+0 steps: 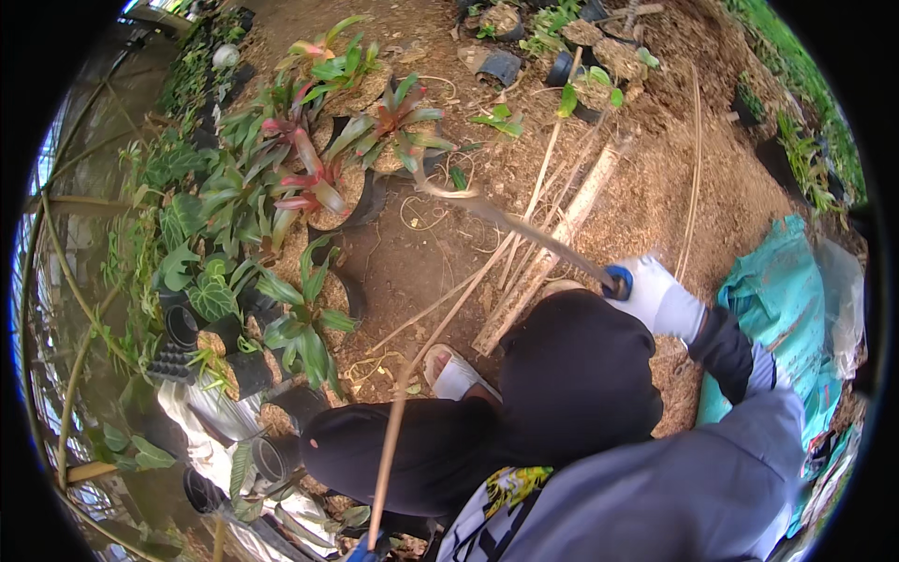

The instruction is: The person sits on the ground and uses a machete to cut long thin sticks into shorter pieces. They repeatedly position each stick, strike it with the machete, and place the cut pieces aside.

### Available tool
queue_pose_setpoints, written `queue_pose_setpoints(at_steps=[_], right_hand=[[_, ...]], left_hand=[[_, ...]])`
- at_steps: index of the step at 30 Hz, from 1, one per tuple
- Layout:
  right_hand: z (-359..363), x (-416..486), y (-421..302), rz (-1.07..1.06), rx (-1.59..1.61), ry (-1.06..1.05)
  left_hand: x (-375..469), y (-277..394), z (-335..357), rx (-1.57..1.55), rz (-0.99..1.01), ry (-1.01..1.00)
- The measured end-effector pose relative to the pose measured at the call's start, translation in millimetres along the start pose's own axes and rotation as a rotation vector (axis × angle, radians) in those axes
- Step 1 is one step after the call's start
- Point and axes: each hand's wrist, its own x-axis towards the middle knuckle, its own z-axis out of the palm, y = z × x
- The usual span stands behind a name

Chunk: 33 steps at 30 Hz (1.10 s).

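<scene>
My right hand, in a white glove with blue-coated fingers, is closed around the end of a long machete-like tool. The tool is blurred, and its curved far end reaches the potted bromeliads. At the bottom edge only a bit of my left hand shows, in a blue-coated glove. It grips a thin wooden stick that runs up past my knee. The stick's far part lies over other sticks and a pale split log on the soil.
Potted leafy plants crowd the left side, with empty black pots and a white sheet below them. More pots stand at the top. A wood-shavings heap and a green sack are at the right.
</scene>
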Motion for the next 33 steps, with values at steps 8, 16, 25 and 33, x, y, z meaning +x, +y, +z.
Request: queue_pose_setpoints(at_steps=[8, 16, 25, 33], right_hand=[[6, 16, -11, -0.219, -0.089, 0.319], [-22, 6, -35, -0.619, -0.369, 0.395], [-24, 28, -34, -0.713, -0.385, 0.302], [-20, 26, -25, -0.764, -0.232, 0.339]], left_hand=[[93, 65, 25, -0.071, 0.413, -0.219], [172, 161, 179, 0.104, 0.936, -0.052], [148, 183, 204, 0.343, 1.159, -0.082], [111, 151, 180, 0.411, 1.056, -0.055]])
